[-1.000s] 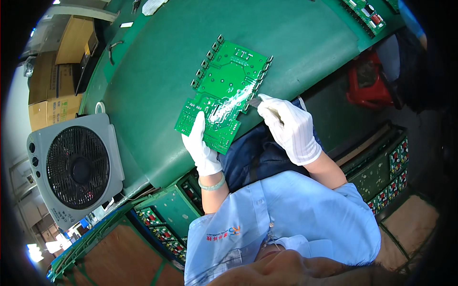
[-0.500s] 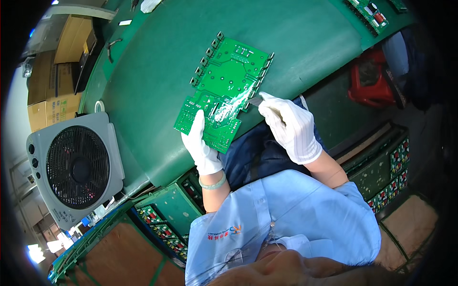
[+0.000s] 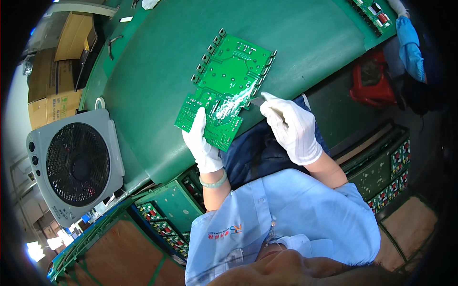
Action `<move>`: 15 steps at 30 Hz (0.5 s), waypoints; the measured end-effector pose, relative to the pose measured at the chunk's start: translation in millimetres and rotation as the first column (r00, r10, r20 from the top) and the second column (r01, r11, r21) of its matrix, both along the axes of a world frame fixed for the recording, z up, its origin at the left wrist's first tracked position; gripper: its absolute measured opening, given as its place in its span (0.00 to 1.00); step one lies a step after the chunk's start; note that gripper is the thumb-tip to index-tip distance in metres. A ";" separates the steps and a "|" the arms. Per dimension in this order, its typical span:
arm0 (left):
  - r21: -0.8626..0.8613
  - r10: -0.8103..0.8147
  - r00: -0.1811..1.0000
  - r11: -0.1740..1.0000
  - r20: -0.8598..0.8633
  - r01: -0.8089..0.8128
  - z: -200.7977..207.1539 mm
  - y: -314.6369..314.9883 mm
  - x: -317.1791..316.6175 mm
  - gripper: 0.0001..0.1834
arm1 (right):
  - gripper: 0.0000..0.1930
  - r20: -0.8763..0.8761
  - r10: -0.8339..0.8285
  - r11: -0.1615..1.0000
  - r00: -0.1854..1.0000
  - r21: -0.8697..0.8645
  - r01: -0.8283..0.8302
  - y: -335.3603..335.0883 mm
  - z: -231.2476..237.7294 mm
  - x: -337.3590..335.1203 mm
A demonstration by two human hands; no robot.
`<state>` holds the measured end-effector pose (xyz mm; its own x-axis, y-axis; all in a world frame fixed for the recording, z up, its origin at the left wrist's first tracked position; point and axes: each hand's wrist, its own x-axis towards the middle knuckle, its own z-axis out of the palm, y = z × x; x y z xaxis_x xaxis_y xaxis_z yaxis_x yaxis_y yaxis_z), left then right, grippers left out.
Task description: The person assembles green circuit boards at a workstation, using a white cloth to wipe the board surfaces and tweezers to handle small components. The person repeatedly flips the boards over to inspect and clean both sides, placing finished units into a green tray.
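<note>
Holding the green circuit board (image 3: 234, 71) by its near end, your left hand (image 3: 200, 145) sets its thumb on the upper face; its other fingers are hidden underneath. The fingers of your right hand (image 3: 292, 128) pinch a flat grey tool (image 3: 256, 101) beside the board's right edge; contact cannot be told. Coloured lettering marks your shirt (image 3: 296, 209). The bench (image 3: 148, 95) extends beyond the board's far and left edges.

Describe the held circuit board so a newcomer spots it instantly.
Find the big green table, then the white-gloved left hand over its near edge. It holds the circuit board: unlike the upper-right board, with red and black parts, its green face carries a white glare.
</note>
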<state>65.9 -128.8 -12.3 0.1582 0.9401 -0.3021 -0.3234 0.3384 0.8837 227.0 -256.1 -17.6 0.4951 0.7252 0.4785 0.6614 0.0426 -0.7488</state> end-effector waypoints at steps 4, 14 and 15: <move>-0.005 -0.022 0.999 1.000 0.028 0.022 -1.7 0.6 -1.2 0.17 | 0.05 0.018 0.017 0.996 1.000 -0.084 -0.016 0.0 0.5 2.7; 0.041 -0.023 1.000 0.999 -0.015 0.023 -0.4 -0.1 -1.1 0.18 | 0.07 -0.284 0.019 0.994 0.959 -0.094 -0.048 -15.7 -12.0 -0.1; 0.059 -0.021 0.999 0.998 -0.037 0.023 -0.3 -1.1 -2.3 0.18 | 0.06 -0.333 -0.048 0.985 0.942 -0.173 -0.011 -24.9 -7.4 11.5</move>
